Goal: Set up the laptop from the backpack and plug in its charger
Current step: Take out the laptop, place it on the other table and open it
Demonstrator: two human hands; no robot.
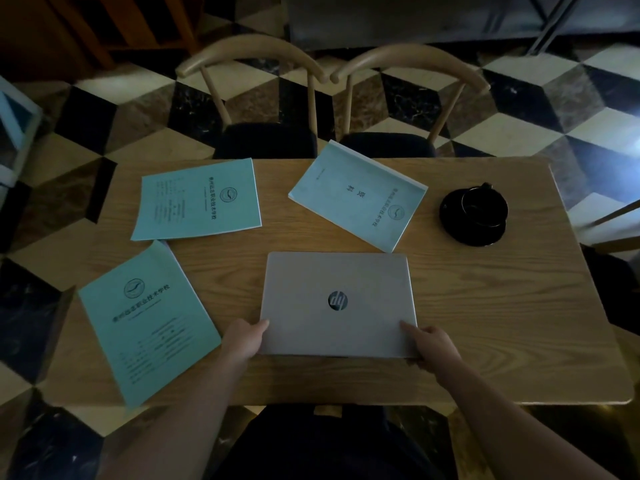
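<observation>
A closed silver laptop (337, 303) lies flat on the wooden table (502, 306), its lid logo facing up. My left hand (242, 339) grips its near left corner, thumb on the lid. My right hand (433, 344) holds the near right corner, thumb lying on the lid and fingers under the edge. No backpack or charger is in view.
Three teal booklets lie on the table: near left (145, 317), far left (197, 199), far centre (360, 195). A black cup on a black saucer (476, 213) stands at the right. Two wooden chairs (263, 98) stand beyond the far edge, over a checkered floor.
</observation>
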